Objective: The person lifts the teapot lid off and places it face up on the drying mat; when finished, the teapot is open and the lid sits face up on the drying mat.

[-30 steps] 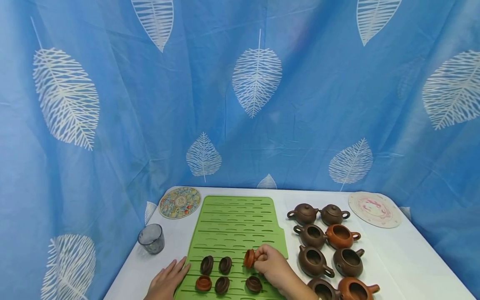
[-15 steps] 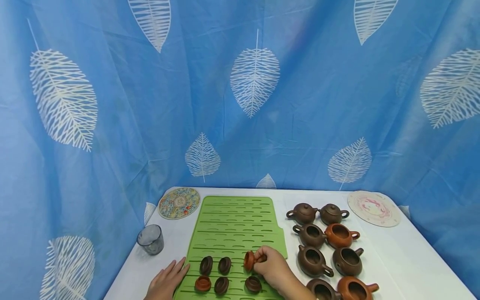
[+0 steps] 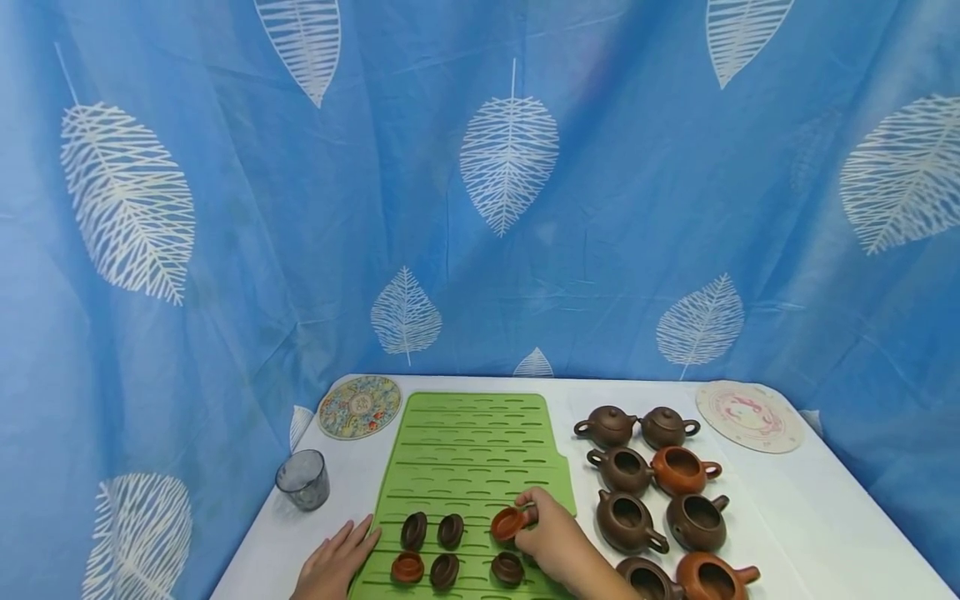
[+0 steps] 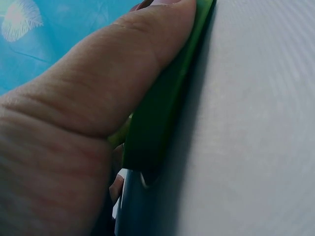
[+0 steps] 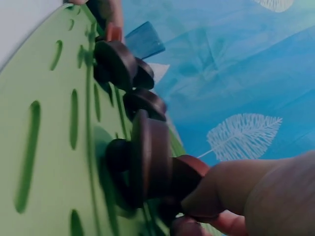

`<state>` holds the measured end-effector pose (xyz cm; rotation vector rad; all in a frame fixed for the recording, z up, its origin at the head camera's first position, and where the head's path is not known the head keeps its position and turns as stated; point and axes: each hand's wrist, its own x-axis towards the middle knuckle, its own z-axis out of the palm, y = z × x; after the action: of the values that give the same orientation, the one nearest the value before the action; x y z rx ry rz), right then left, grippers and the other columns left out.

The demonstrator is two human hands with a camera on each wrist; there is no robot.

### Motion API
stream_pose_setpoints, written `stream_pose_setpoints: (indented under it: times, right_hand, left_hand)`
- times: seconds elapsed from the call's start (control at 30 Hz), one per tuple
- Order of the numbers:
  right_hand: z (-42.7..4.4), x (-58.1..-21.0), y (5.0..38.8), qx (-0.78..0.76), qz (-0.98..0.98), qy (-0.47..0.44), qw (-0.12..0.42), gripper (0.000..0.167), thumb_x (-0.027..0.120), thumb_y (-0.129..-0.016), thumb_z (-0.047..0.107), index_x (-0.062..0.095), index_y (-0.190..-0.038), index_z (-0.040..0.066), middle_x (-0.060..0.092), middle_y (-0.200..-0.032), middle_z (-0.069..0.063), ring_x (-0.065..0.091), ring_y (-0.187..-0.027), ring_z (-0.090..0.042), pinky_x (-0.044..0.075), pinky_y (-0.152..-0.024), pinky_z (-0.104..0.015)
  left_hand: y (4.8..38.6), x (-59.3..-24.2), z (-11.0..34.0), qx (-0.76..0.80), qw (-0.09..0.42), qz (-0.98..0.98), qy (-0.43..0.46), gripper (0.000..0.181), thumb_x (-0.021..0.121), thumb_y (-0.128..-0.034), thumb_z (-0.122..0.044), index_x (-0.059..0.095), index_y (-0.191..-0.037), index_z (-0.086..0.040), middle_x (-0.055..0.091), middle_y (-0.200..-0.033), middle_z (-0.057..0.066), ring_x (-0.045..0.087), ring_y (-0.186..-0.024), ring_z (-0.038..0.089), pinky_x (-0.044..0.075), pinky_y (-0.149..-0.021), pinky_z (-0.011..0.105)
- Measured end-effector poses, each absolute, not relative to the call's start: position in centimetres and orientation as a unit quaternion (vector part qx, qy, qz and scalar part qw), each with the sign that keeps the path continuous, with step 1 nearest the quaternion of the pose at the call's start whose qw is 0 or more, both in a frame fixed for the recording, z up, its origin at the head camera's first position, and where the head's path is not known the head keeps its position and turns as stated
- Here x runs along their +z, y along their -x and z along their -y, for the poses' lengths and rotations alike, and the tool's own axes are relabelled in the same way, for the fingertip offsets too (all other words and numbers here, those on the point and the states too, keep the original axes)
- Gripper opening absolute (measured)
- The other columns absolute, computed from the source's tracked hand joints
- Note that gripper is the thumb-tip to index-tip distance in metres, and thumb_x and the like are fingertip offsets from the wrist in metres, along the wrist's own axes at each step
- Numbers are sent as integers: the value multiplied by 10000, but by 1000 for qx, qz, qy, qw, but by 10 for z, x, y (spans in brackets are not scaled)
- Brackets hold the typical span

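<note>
My right hand [image 3: 553, 537] pinches a reddish-brown teapot lid [image 3: 508, 524] over the right part of a green ridged mat [image 3: 480, 454]. The lid's hollow underside faces up and toward me. In the right wrist view, this lid [image 5: 193, 163] is partly hidden behind a dark lid [image 5: 156, 160]. My left hand [image 3: 333, 562] rests with straight fingers on the mat's left edge, and its thumb [image 4: 123, 64] lies along that edge in the left wrist view. Between the hands are dark lids, including one lid [image 3: 413, 531] at the left, and another reddish lid [image 3: 407, 567].
Two lidded dark teapots, including one teapot [image 3: 608, 427], stand at the back right. Several lidless ones, such as a reddish teapot [image 3: 681, 472], fill the rows before them. A grey glass [image 3: 303, 479] and patterned disc [image 3: 360, 406] are left; a pale disc [image 3: 750, 417] is far right.
The reddish lid in my right hand has turned from standing nearly on edge to showing its hollow underside, and shifted slightly right. My left hand has stayed put.
</note>
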<state>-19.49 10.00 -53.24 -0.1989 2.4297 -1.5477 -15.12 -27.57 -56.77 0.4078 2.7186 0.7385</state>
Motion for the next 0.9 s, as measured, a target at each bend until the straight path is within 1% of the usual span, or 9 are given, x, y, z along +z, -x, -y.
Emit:
stream_pose_setpoints:
  times: [0.1, 0.23, 0.33, 0.5, 0.6, 0.67, 0.8, 0.83, 0.9]
  right_hand:
    - [-104, -527, 196, -507, -847, 76, 138, 515, 690, -775, -25, 586, -1277, 23, 638, -1000, -76, 550, -738, -190, 471, -553, -235]
    - [-110, -516, 200, -442, -884, 80, 132, 492, 757, -846, 78, 598, -1310, 42, 619, -1066, -103, 575, -849, -232, 519, -608, -330]
    - [-116, -505, 203, -417, -899, 69, 113, 491, 801, -880, 149, 608, -1322, 60, 603, -1119, -130, 581, -857, -227, 536, -627, -362]
    - [-132, -485, 219, -412, -908, 50, 59, 483, 798, -888, 124, 614, -1328, 42, 615, -1148, -158, 620, -826, -189, 575, -601, -330]
    - [-147, -474, 232, -378, -925, 41, 15, 452, 793, -891, 130, 628, -1302, 43, 638, -1135, -139, 655, -861, -189, 611, -617, -344]
    - [-158, -466, 243, -351, -936, 38, -10, 428, 783, -900, 143, 634, -1288, 39, 654, -1143, -143, 667, -904, -211, 639, -669, -396]
    - [-181, -457, 265, -300, -952, 31, -43, 419, 735, -912, 157, 626, -1290, 13, 662, -1187, -196, 657, -1044, -312, 649, -844, -519]
    - [-186, -456, 271, -287, -956, 29, -48, 429, 729, -917, 157, 618, -1302, 3, 652, -1197, -215, 643, -1070, -339, 639, -868, -547]
    - [-196, -455, 281, -266, -962, 26, -54, 444, 710, -922, 152, 603, -1323, -6, 633, -1206, -237, 628, -1089, -361, 630, -878, -555]
  left_hand:
    - [152, -568, 275, 261, 147, -943, -144, 1087, 743, -842, -720, 419, -1587, 2, 307, -1674, 269, 264, -1494, 604, 200, -1264, 839]
    - [152, -567, 275, 265, 153, -941, -145, 1093, 743, -842, -721, 413, -1589, 5, 300, -1677, 271, 255, -1495, 607, 184, -1266, 842]
    - [152, -567, 276, 268, 158, -939, -144, 1098, 747, -840, -717, 410, -1589, 11, 295, -1676, 278, 248, -1493, 614, 176, -1268, 843]
    - [150, -566, 277, 275, 152, -938, -149, 1089, 757, -843, -702, 414, -1583, 20, 298, -1669, 292, 249, -1485, 627, 190, -1256, 852]
    - [149, -567, 277, 275, 145, -938, -154, 1070, 750, -856, -693, 418, -1578, 24, 303, -1663, 297, 258, -1478, 630, 211, -1246, 855]
    - [149, -568, 277, 274, 142, -938, -158, 1058, 744, -866, -686, 420, -1576, 29, 305, -1658, 303, 264, -1474, 633, 223, -1239, 857]
    - [149, -568, 276, 273, 145, -938, -155, 1059, 740, -868, -690, 419, -1577, 28, 300, -1662, 298, 261, -1481, 625, 207, -1245, 855]
    - [149, -567, 276, 273, 146, -939, -153, 1062, 741, -865, -693, 418, -1578, 26, 299, -1664, 295, 259, -1484, 623, 202, -1247, 855]
    - [150, -566, 275, 274, 149, -938, -149, 1069, 741, -860, -700, 417, -1581, 21, 295, -1668, 290, 252, -1488, 617, 192, -1254, 852]
